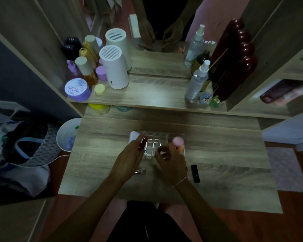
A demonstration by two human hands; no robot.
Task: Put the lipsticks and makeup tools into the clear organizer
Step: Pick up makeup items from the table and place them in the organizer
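The clear organizer sat in the middle of the wooden desk, a little far from the person, with its small square cells open at the top so things could drop in from above. The left hand was at the left end of the organizer and pinched a dark red lipstick between thumb and fingers. The lipstick stood nearly upright with its low end by the near left cells, likely so it could slide straight down into one. I could not tell if it was already inside a cell.

The right hand was at the near right side of the organizer, with its fingers curled in. It seemed to be closed on something small and pinkish, but the view was too dark and blurry to tell what. Just past that hand, a pink makeup sponge sat at the right end of the organizer, with something orange beside it.

Two things lay on the desk, not yet put away. A silver lipstick tube lay near the left wrist, partly hidden by the hand. A black tube lay flat to the right of the right wrist. Both were close to the person, easy to reach next. Most cells looked empty, so I think the job was only partly done
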